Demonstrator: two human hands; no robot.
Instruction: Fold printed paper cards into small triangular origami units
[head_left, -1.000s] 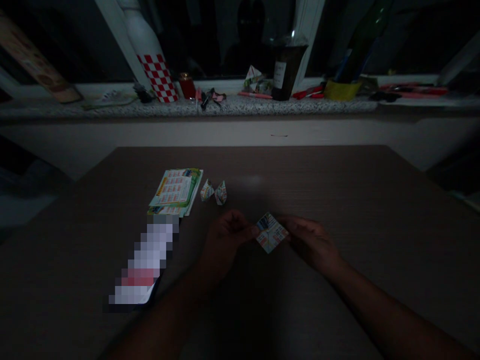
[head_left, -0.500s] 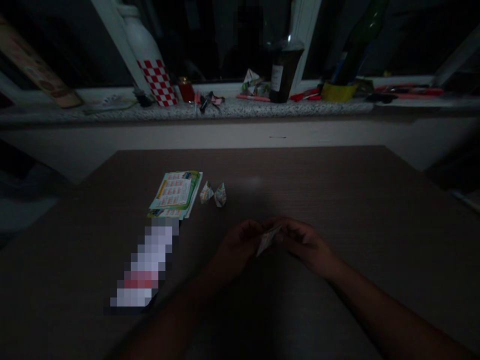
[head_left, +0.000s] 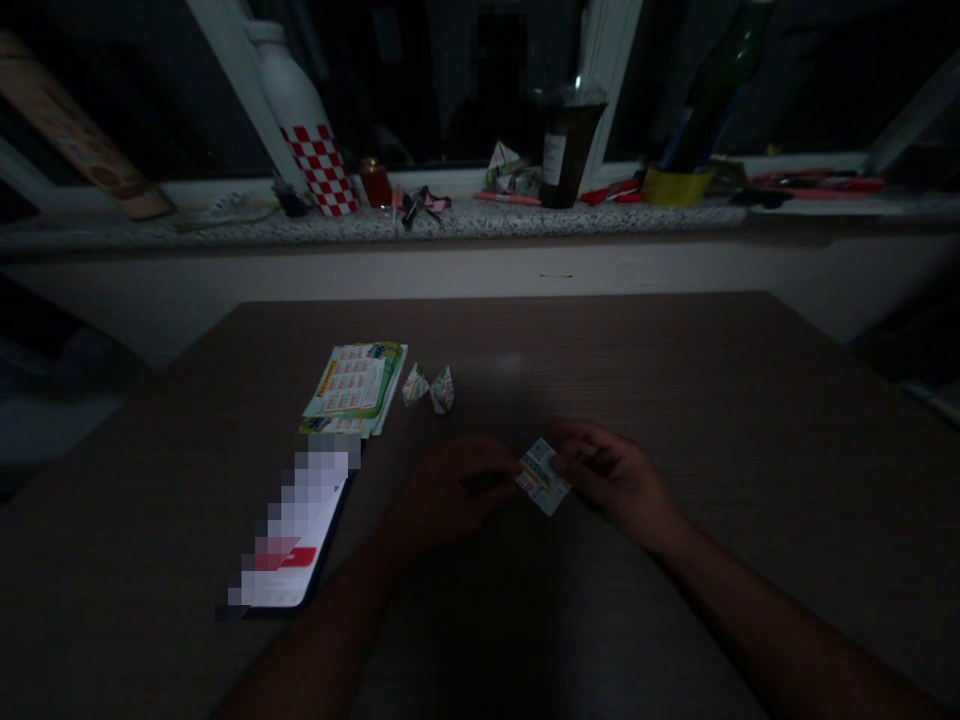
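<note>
A small square of folded printed paper [head_left: 544,480] is held between my hands above the table, one corner pointing down towards me. My right hand [head_left: 611,480] pinches its right corner between thumb and fingers. At the left corner, the thumb and fingertips of my left hand [head_left: 457,490] close on the paper. Two small folded paper pieces [head_left: 441,390] stand beyond my left hand. To their left lies a stack of printed sheets [head_left: 349,385]. Nearer to me is a phone [head_left: 289,580] with a lit screen, partly blurred out.
The brown table [head_left: 675,370] ends at a white wall under a granite windowsill [head_left: 465,225]. Along the sill stand a red-checked white bottle [head_left: 322,165], a dark cup [head_left: 566,150], a green bottle [head_left: 712,90] in yellow tape [head_left: 677,188], and pens.
The folded paper has turned from nearly edge-on to showing its flat printed face. My left hand has shifted slightly left and its fingers have straightened; my right hand stays nearly in place.
</note>
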